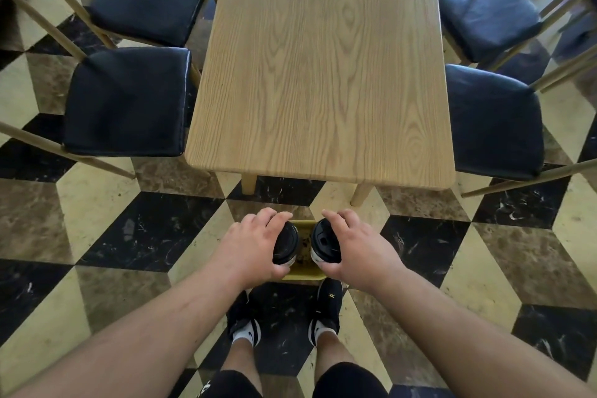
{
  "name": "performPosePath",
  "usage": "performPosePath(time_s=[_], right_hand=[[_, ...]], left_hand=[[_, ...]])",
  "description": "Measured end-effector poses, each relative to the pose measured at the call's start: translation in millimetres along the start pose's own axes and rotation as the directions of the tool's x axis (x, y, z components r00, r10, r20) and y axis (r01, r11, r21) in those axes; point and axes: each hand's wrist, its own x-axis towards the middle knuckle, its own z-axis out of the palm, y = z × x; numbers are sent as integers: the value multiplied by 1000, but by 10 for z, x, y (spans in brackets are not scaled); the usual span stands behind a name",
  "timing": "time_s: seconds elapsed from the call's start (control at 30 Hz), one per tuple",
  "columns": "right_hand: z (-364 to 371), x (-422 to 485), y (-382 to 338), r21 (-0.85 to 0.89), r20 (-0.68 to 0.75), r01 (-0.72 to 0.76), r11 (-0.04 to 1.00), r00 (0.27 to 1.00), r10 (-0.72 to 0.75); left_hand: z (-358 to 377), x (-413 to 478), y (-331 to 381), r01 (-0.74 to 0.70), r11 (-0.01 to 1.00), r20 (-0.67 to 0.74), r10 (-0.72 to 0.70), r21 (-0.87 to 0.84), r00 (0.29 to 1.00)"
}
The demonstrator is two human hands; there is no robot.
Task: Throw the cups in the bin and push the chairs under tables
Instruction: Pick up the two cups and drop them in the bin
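from the head camera, your left hand [255, 244] is wrapped around one cup [286, 247] and your right hand [353, 245] is wrapped around a second cup [326, 245], fingers curled over the black lids, so both hands are closed on their loads. the two cups sit side by side between your hands, held out in front of your shoes [326, 307]. just beneath them shows a yellow rim that may be the bin [303, 275], though too little of it is visible to be sure. ahead of your grip stands the table [323, 58], its top bare, so the cups look cleared from it but not yet dropped. out to the left of your grip are two chairs [126, 100], and out to the right two more chairs [494, 123], all four standing beside the table with their seats fully showing, so i judge the pushing-in is all left to do.
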Motion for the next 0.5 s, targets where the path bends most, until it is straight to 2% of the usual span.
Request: performPosePath(time_s=[0.23,0.37,0.5], right_hand=[[-208,-44,-22,-52,44,14,999,999,-11],[-527,-16,-177,-97,4,81,992,997,-81],[-930,37,-560,-164,-40,202,966,977,-211]], left_hand=[[-153,-82,-64,78,997,5,-78,-22,997],[-450,-225,-126,140,989,-38,-142,-42,989],[-784,-522,-275,227,969,-143,-239,-97,960]])
